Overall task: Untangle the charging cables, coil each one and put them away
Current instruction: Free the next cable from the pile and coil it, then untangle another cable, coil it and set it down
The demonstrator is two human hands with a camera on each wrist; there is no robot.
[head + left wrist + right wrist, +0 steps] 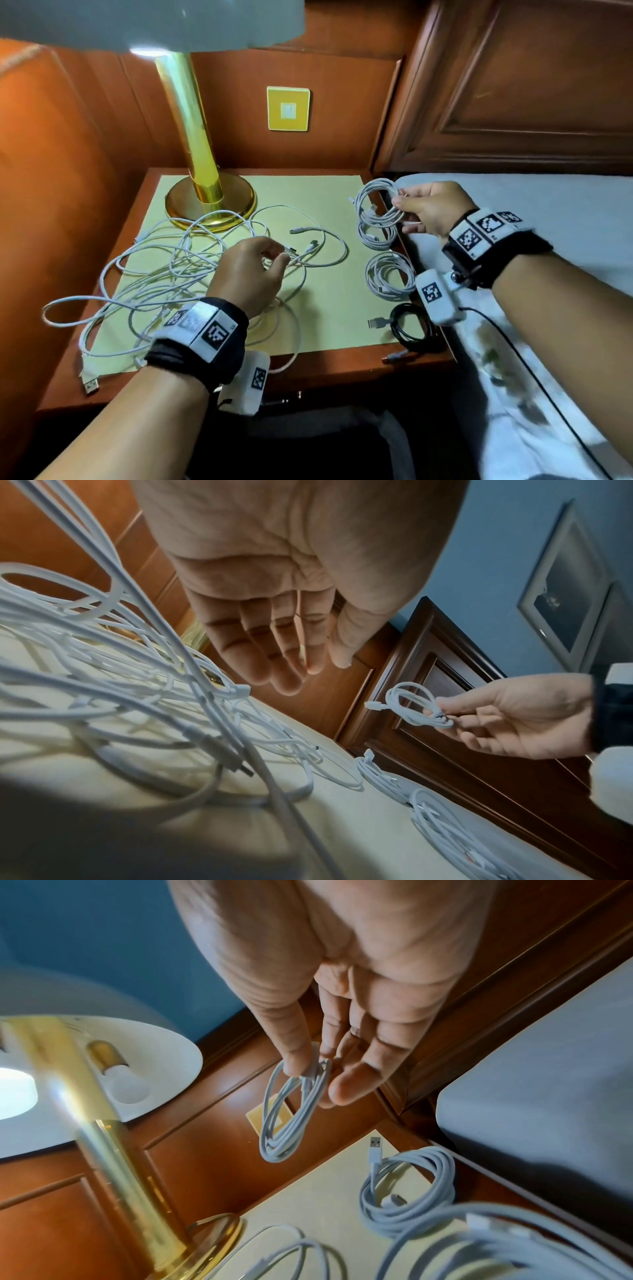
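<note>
Both wrists carry marker bands nearest my view; beyond them my left hand [251,270] sits over the tangle of white cables [164,270] on the counter [325,308], fingers loosely curled, and seems to pinch a strand near a plug in the head view, though the left wrist view shows those fingers nearly straight, so I cannot tell whether anything is held. My right hand [430,209] is raised off to the right of the tangle, thumb and fingers [294,1053] clamped on a finished white coil [376,202] that hangs clear of the surface. Directly below that coil lies a second white coil [375,236], and nearer me a third white coil [388,275]; a black coil [411,329] sits nearest me, at the counter's edge. A brass lamp [205,192] stands beyond my left hand. Assessment: four cables are coiled, three laid down and one awaiting placement. Several white cables remain knotted under and left of my left hand, so untangling and coiling are, in my judgement, roughly half complete.
</note>
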